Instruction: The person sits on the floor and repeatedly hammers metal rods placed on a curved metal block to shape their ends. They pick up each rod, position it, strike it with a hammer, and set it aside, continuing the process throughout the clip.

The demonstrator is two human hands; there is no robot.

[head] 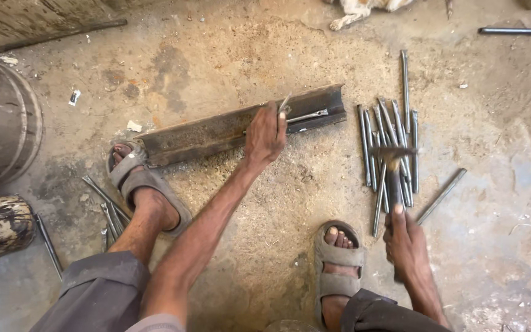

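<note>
We see left hand (265, 132) pinching thin bent grey metal rod (305, 115) down on long rusty steel channel block (216, 130), on dirt floor. Right hand (405, 237) fisted round hammer (393, 161) handle, over pile of straight grey rods (388, 132) just ahead. Rod prob. stiff, light, springy; we'd grip near end, well clear of strike pt.

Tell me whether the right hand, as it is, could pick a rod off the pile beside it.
Probably not as it stands: the right hand is wrapped around a hammer, so its grip is full, though the pile of rods lies uncovered just beyond.
</note>
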